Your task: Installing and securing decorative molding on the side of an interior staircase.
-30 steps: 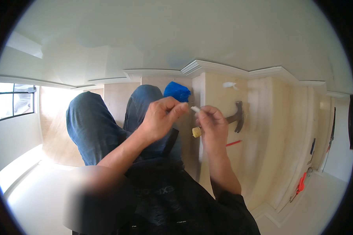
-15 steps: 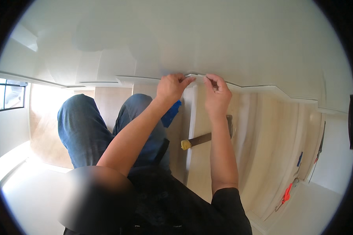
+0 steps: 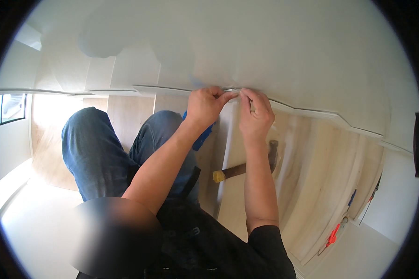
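Note:
My left hand (image 3: 206,106) and my right hand (image 3: 256,116) are raised side by side at a white trim edge (image 3: 306,111) along the pale panel (image 3: 219,42). Their pinched fingers press on a small white piece (image 3: 231,90) at that edge, partly hidden by the fingertips. Below them, a hammer (image 3: 239,169) with a yellow-tipped handle lies on the light wooden boards (image 3: 293,176), partly behind my right forearm. A blue object (image 3: 204,138) shows behind my left wrist.
My jean-covered knees (image 3: 95,144) are at left, with a window (image 3: 7,109) beyond. Tools with a red part (image 3: 333,236) and a blue part (image 3: 352,197) lie at the right along the boards. A blurred dark round area (image 3: 116,235) fills the lower left.
Both my hands have moved up from over my knees and the boards to the trim edge, carrying the white piece there. Over the last half second they have stayed there, fingers shifting slightly.

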The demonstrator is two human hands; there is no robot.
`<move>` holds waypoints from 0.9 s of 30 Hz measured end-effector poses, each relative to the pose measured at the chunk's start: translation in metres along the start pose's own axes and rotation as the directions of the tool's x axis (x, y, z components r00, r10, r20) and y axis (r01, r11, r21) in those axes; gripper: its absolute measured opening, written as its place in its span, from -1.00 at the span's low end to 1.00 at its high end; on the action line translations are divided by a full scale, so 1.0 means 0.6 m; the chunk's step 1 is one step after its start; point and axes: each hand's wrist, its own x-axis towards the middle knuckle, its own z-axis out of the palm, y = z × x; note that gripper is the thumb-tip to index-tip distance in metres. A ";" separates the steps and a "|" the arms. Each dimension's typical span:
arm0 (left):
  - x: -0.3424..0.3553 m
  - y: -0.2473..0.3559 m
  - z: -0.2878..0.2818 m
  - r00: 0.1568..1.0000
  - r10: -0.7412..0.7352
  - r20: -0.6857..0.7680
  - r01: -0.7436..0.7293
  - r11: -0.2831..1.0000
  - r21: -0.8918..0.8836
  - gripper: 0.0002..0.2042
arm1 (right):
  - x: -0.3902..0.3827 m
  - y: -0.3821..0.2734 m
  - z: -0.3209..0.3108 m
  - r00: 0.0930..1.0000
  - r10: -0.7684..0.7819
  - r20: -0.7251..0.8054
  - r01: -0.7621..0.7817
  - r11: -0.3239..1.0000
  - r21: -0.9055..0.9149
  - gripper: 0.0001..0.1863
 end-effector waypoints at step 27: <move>-0.006 0.023 -0.020 0.987 -0.149 0.066 0.148 0.989 0.017 -0.59 | -0.031 0.016 0.046 0.974 -0.096 -0.207 0.074 0.991 -0.111 -0.84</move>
